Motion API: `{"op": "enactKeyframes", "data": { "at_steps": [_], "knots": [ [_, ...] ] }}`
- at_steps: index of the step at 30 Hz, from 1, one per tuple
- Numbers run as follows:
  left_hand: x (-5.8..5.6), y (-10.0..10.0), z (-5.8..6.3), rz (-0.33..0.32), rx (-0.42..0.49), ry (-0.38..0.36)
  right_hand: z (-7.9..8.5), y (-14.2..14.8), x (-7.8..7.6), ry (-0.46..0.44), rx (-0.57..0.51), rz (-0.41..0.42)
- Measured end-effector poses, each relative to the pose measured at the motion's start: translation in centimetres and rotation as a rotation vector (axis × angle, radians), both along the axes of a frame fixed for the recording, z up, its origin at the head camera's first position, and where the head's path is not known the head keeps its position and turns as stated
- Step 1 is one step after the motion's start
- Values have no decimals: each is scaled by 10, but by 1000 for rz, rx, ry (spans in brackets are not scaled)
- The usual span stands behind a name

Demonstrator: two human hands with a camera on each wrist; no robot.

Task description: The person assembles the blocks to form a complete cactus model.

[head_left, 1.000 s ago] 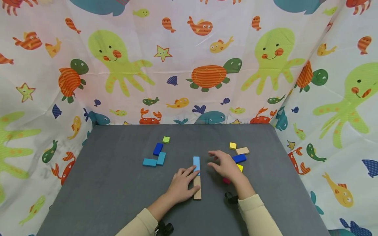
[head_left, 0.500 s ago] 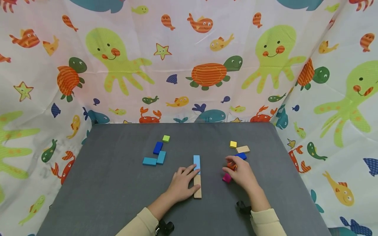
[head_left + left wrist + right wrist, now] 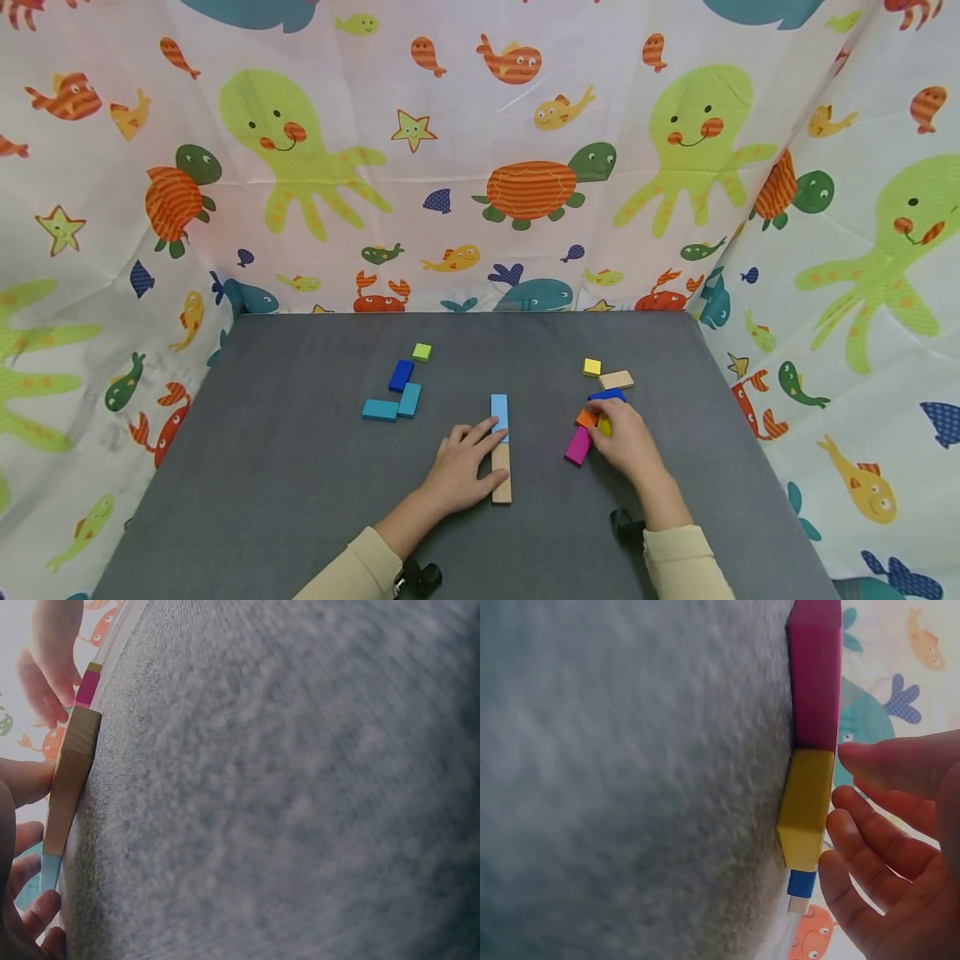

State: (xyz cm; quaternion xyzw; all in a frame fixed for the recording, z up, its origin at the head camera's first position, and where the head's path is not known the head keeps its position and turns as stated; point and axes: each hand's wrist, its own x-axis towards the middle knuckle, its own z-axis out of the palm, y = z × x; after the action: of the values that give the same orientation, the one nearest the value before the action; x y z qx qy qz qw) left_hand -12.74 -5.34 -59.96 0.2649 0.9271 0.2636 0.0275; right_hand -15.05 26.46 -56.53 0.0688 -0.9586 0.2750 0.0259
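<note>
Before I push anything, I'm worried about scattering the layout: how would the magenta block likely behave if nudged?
The magenta block probably won't roll, given its flat faces and straight edges. Lying lengthwise on the gray table, it should slide rather than tip. Pushed toward the orange block at its far end, it would likely shove that too.

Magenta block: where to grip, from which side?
Probably pinch the long sides toward the near end, from above: the magenta block lies flat, its near end free, while the orange block and right hand crowd its far end.
</note>
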Motion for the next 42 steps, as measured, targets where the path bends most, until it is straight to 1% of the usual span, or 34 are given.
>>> {"op": "enactKeyframes", "data": {
  "at_steps": [2,4,6,9,10,13,17,19,22,29,36,42],
  "knots": [
    [0,-1,-4,0,26,9,0,2,-4,-4,21,16],
    [0,-1,-4,1,30,4,3,3,-7,-27,42,33],
    [0,-1,-3,3,26,-6,6,4,-10,-63,69,59],
    [0,0,4,0,3,-29,11,5,-13,-121,121,88],
    [0,0,4,0,2,-30,12,5,-14,-134,138,98],
    [0,-1,4,-1,-2,-32,11,5,-15,-124,185,113],
    [-1,0,4,0,-11,-37,10,3,-17,-73,207,114],
    [-1,0,4,0,-13,-39,10,2,-17,-52,201,109],
    [-1,0,3,0,-16,-38,11,0,-19,-34,163,116],
    [0,-1,3,7,-2,-31,19,-10,-27,-62,65,167],
    [2,0,3,11,-4,-23,28,-23,-37,-14,54,208],
    [2,0,4,10,11,-24,29,-34,-50,-3,34,225]
  ]
}}
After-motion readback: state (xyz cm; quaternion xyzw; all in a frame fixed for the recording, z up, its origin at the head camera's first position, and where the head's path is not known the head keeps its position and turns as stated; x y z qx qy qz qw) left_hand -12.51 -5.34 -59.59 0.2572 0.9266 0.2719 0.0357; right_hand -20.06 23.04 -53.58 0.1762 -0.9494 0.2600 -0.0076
